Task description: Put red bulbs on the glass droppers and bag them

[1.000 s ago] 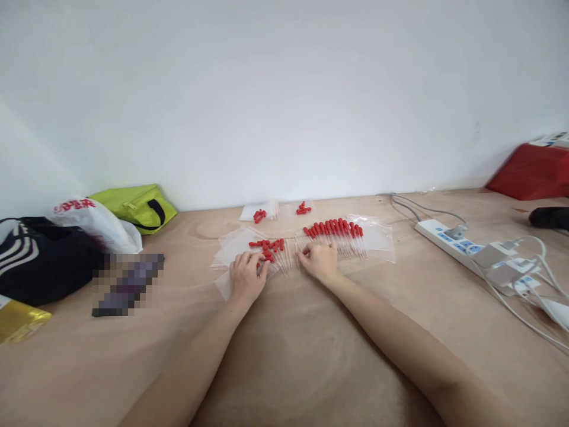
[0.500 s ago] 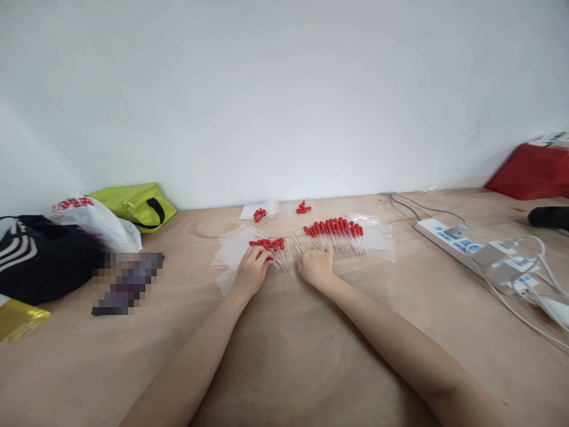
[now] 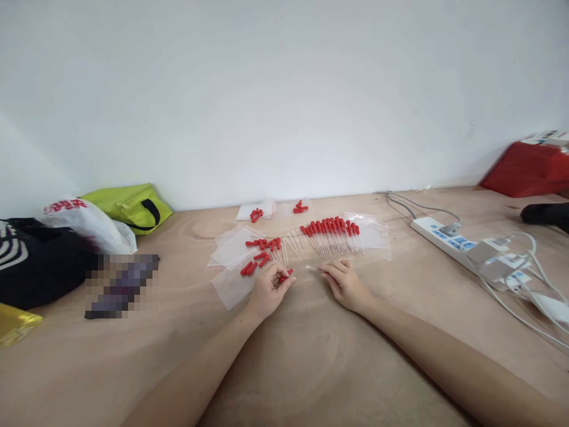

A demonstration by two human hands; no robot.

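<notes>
My left hand [image 3: 268, 290] pinches a red rubber dropper bulb [image 3: 287, 276] between thumb and fingertips. Facing it, my right hand [image 3: 347, 287] grips a thin clear dropper tube [image 3: 312, 268], whose free end points left toward the bulb; the two are apart. Beyond my left hand lie several loose red bulbs [image 3: 251, 268], some on a clear plastic bag [image 3: 231, 289]. Bare tubes [image 3: 291, 244] are spread in the middle. Behind my right hand, droppers with red bulbs fitted [image 3: 331, 226] lie in a row, partly over another clear bag [image 3: 376, 237].
Small bags with red bulbs [image 3: 256, 214] lie by the wall. A white power strip [image 3: 438, 236] with chargers and cables is at right, near a red bag [image 3: 527, 169]. At left are a lime-green bag [image 3: 120, 204], a white plastic bag [image 3: 80, 222] and a black bag [image 3: 40, 261].
Both hands have drawn back toward me from the piles. A red bulb now shows in the left fingers and a clear tube in the right. Loose bulbs that the left hand covered are visible.
</notes>
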